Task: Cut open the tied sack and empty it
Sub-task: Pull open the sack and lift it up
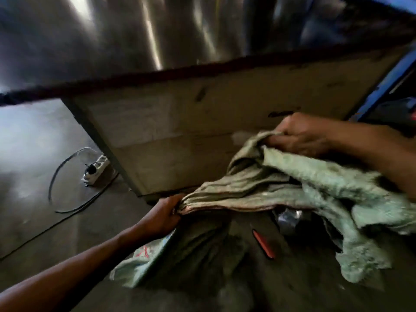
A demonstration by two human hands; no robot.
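Observation:
A pale green woven sack (281,183) hangs limp and crumpled between my two hands, low in front of me. My left hand (164,212) grips a bunched fold of it at the lower left. My right hand (301,136) clutches another gathered edge higher up at the right. Frayed ends of the cloth droop at the lower right. Under the sack, on the floor, lies a red-handled cutter (263,244) and something shiny and silvery (288,218), blurred.
A large cardboard or board panel (191,131) stands tilted just behind the sack. A white power strip (95,168) with a dark cable lies on the grey floor at the left. Shiny metal sheeting fills the back; a blue frame (387,86) stands at the right.

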